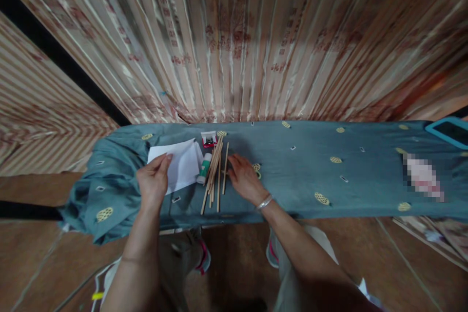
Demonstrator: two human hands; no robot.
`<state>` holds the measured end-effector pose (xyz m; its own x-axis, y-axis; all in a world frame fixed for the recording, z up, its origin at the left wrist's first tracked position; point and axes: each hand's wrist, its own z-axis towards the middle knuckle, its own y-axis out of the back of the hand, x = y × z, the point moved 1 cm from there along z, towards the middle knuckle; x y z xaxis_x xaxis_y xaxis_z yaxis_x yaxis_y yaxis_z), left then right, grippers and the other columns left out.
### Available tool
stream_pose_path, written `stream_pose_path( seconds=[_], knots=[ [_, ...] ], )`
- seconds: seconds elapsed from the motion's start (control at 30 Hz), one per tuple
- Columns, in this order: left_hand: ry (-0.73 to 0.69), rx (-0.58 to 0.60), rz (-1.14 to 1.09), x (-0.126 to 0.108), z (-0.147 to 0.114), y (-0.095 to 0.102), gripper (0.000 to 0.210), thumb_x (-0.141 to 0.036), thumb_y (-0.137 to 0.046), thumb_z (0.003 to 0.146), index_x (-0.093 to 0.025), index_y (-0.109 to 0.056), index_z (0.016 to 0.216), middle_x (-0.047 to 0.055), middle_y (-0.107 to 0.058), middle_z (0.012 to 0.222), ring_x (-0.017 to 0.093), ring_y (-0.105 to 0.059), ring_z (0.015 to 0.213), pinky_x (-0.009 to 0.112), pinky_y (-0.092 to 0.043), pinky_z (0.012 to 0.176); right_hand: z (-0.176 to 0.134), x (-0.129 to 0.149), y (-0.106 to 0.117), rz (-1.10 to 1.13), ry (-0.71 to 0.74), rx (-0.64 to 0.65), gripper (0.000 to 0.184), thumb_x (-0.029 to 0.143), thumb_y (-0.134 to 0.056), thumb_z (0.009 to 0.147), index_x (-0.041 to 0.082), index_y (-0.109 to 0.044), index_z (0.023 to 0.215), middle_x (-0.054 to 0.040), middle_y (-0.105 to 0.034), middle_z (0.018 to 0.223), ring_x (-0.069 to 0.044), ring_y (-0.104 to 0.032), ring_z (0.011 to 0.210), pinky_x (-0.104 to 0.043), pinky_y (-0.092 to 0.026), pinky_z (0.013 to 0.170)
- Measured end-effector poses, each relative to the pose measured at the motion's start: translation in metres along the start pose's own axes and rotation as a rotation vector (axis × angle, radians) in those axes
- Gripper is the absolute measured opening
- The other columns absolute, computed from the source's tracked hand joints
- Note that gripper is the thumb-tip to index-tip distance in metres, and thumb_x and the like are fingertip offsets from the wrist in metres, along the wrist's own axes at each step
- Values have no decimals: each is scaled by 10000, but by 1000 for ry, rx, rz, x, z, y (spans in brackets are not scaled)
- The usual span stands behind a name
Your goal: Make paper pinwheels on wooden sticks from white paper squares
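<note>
My left hand (pixel 153 178) pinches the left edge of a small stack of white paper (pixel 183 163), thumb against fingers. My right hand (pixel 245 178) wears a silver bracelet and rests low over the cloth, fingers loosely bent and apart. It is just right of several thin wooden sticks (pixel 218 170), one lying a little apart from the bundle. A green ring-shaped handle (pixel 258 174), perhaps of scissors, shows beside it; the rest is hidden under the hand. Between paper and sticks lies a white and green glue stick (pixel 204 168). Behind it stands an open red and white small box (pixel 209 139) with dark contents.
A blue-green patterned cloth (pixel 300 170) covers the long narrow surface and bunches up at the left. On the right lie a blue-framed device (pixel 449 131) and a blurred-out item (pixel 424 178). A striped curtain (pixel 234 48) hangs close behind, with dark poles (pixel 66 53) at the side.
</note>
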<state>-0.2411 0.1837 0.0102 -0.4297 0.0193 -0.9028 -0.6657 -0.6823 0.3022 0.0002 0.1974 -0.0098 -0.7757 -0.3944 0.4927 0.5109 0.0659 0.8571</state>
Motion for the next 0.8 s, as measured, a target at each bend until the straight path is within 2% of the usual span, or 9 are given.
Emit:
stream_pose_path(
  seconds=[0.13,0.23,0.27,0.33,0.43,0.53,0.63,0.7,0.8],
  knots=[
    [65,-171,-185,-9,7,7,235,-332,-744,618,-155,-741,774,19,-748,756,197,-685,720,343,-570,761,-18,-20,12,-145,2,83,335,182,-533,881,63,-598,1187,-187,-581,1275,-277,-533,1180,-403,-401,1036],
    [34,-243,-354,-28,5,9,216,-303,-783,585,-177,-740,754,-32,-739,727,142,-654,641,289,-567,668,-28,-29,16,-214,26,94,226,162,-517,887,115,-648,1065,-145,-632,1155,-256,-559,1094,-387,-410,999],
    [33,-185,-376,-36,1,7,211,-298,-790,595,-189,-742,769,-50,-739,735,134,-655,649,282,-566,666,-30,-31,18,-230,26,94,207,151,-501,889,127,-654,1027,-132,-643,1109,-250,-565,1063,-379,-412,983],
    [-30,-237,-408,-55,-10,3,192,-276,-809,576,-198,-741,737,-71,-721,672,121,-643,611,261,-562,625,-32,-37,23,-264,3,93,202,122,-480,881,131,-653,984,-119,-652,1045,-246,-570,1025,-362,-414,953],
    [-123,-65,-402,-82,-30,-11,175,-297,-778,651,-196,-761,793,-29,-752,776,165,-693,750,292,-585,738,-33,-40,29,-324,-62,90,220,83,-463,854,118,-643,976,-131,-662,999,-258,-580,1002,-359,-419,907],
    [-147,54,-327,-99,-46,-25,204,-338,-728,707,-200,-768,852,-10,-763,893,208,-700,901,339,-567,872,-27,-25,28,-384,-88,99,212,107,-462,860,100,-646,963,-170,-667,978,-288,-585,988,-390,-433,863],
    [-132,55,-331,-103,-50,-34,234,-348,-716,711,-204,-767,889,-8,-765,944,214,-698,924,345,-567,878,-18,3,20,-359,23,146,207,124,-471,866,106,-651,966,-167,-674,985,-281,-591,981,-395,-440,870],
    [-127,45,-359,-101,-49,-37,228,-334,-725,699,-203,-768,881,-4,-767,944,210,-700,908,336,-571,860,-15,14,19,-328,71,126,225,139,-484,860,114,-644,1017,-162,-673,1036,-273,-592,997,-382,-447,864],
    [-113,43,-372,-96,-47,-41,217,-322,-728,690,-206,-769,869,-4,-768,932,202,-701,881,322,-575,828,-19,2,27,-364,25,117,219,129,-494,825,109,-660,965,-163,-683,982,-282,-602,984,-382,-441,874]
  ],
)
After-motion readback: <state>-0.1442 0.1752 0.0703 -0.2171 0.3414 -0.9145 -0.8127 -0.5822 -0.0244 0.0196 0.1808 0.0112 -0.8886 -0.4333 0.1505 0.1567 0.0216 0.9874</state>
